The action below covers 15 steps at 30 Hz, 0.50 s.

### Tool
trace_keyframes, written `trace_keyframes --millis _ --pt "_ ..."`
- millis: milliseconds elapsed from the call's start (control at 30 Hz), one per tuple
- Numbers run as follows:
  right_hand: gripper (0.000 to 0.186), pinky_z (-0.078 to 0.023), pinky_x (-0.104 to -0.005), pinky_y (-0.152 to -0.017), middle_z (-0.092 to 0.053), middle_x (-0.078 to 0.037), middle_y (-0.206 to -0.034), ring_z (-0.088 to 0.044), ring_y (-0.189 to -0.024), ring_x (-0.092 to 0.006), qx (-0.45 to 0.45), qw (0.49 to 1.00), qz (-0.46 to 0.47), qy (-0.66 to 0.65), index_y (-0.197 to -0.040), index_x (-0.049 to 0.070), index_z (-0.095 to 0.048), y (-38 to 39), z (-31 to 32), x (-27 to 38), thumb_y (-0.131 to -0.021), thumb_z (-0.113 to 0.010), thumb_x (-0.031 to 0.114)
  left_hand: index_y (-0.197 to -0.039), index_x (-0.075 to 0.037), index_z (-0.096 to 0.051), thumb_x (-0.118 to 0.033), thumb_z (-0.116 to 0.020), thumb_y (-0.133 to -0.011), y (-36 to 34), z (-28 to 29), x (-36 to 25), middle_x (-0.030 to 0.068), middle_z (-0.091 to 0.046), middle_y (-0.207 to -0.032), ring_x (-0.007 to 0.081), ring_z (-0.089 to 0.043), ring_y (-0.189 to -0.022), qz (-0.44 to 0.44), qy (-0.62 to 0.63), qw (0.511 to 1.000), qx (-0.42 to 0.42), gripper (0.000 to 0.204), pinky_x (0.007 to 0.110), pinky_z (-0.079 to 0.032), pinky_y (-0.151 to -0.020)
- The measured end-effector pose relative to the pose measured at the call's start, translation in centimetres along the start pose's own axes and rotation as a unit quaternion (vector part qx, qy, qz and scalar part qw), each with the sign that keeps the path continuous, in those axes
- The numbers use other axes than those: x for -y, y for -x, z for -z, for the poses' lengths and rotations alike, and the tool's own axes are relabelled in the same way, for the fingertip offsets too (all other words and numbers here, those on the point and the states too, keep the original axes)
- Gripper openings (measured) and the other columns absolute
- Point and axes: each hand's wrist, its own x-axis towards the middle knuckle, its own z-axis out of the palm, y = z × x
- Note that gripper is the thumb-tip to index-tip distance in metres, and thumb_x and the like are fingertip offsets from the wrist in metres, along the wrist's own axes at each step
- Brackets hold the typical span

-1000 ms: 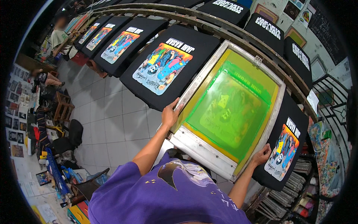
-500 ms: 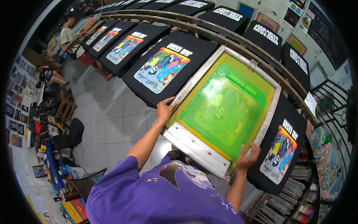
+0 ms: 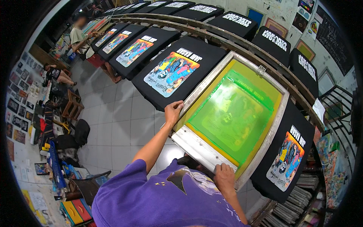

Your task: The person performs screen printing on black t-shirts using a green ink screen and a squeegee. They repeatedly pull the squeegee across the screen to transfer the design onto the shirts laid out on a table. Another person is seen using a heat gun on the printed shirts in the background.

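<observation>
Pale tiled floor [image 3: 113, 121] stretches from 9 o'clock towards the centre of the view. At 9 o'clock, on the far left, rows of sheets [image 3: 19, 122] are fixed to a white wall. Next to the right, also near 9 o'clock, stands a wooden stool [image 3: 72, 104]; a black chair [image 3: 81, 132] is noted just below it. At 10 o'clock a co-worker [image 3: 77, 37] in a light top and red shorts stands beside a row of printed black garments.

Nearest of that row, at 12 o'clock, is a black garment [image 3: 208, 60] bearing a multicoloured print with white lettering above. Near the centre, the left hand [image 3: 174, 112] is closed on the left edge of the printing screen. This printing screen [image 3: 232, 113], found at 3 o'clock, has green mesh in a worn pale frame and lies at a slant; a coloured picture shows faintly within the mesh. At 5 o'clock the right hand [image 3: 225, 176] has its fingers bent over the near bar; whether it grips underneath cannot be told.

At 4 o'clock, just beyond the right edge, lies a second printed garment [image 3: 285, 157]. Dark metal bars [image 3: 337, 92] stand at 3 o'clock, far right.
</observation>
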Motion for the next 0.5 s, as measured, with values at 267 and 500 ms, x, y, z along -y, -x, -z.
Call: trace_keyframes --millis 267,500 --pt "0.047 -0.048 -0.0447 -0.082 -0.062 -0.014 -0.096 -0.061 -0.094 -0.0339 -0.092 0.991 -0.039 -0.088 -0.102 0.004 -0.061 -1.3 4.8 -0.1 -0.061 -0.083 0.013 -0.127 -0.003 -0.067 -0.036 -0.069 -0.094 3.6 3.4 -8.2 0.0131 -0.073 -0.114 0.0214 -0.070 -0.102 -0.083 0.028 0.982 0.166 0.047 0.035 -0.052 -0.091" --pt "0.053 -0.047 -0.0464 -0.083 -0.063 -0.014 -0.099 -0.060 -0.097 -0.0361 -0.122 0.982 -0.118 -0.084 -0.110 0.007 -0.060 -2.4 4.5 -1.6 -0.062 -0.084 0.007 -0.125 -0.008 -0.067 -0.030 -0.078 -0.079 6.3 3.9 -10.1 0.0083 -0.070 -0.104 0.0258 -0.063 -0.105 -0.435 -0.221 0.798 0.355 0.052 0.039 -0.049 -0.091"
